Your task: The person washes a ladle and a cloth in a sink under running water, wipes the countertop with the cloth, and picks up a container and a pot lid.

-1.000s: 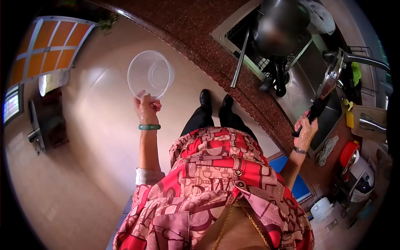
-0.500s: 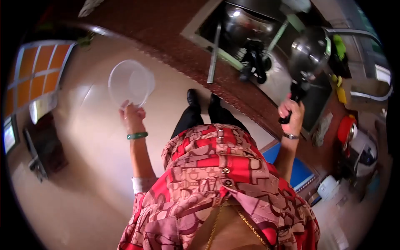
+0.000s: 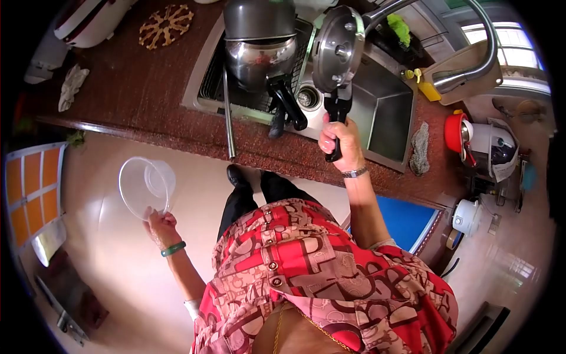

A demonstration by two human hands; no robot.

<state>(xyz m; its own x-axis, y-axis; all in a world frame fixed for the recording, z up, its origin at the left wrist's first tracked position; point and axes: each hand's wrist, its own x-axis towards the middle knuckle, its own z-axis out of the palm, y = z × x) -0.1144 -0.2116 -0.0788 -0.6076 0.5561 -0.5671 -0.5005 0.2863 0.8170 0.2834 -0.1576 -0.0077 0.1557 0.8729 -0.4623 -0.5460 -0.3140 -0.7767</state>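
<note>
My left hand (image 3: 160, 229) is closed on the rim of a clear plastic tub (image 3: 127, 190), held out over the floor with its wide mouth towards me. In my right hand (image 3: 344, 141) is the black handle of a pressure cooker lid (image 3: 340, 50). The lid is upright, its metal underside partly facing me, above the sink (image 3: 377, 112). Left of it, a steel pot (image 3: 259, 62) with a black handle (image 3: 286, 103) rests in the left part of the sink. Another grey pot (image 3: 259, 19) sits on top of it.
A curved faucet (image 3: 492, 44) arches over the sink's right side. A grey cloth (image 3: 420, 148) lies beside the basin. On the counter (image 3: 135, 94) are a wooden trivet (image 3: 166, 27) and a white cloth (image 3: 73, 87). A yellow bottle (image 3: 429, 90) and a red container (image 3: 455, 133) stand at right.
My view has turned right and towards the counter. My right hand has brought the lid over the sink, its underside more visible. The tub stays in my left hand.
</note>
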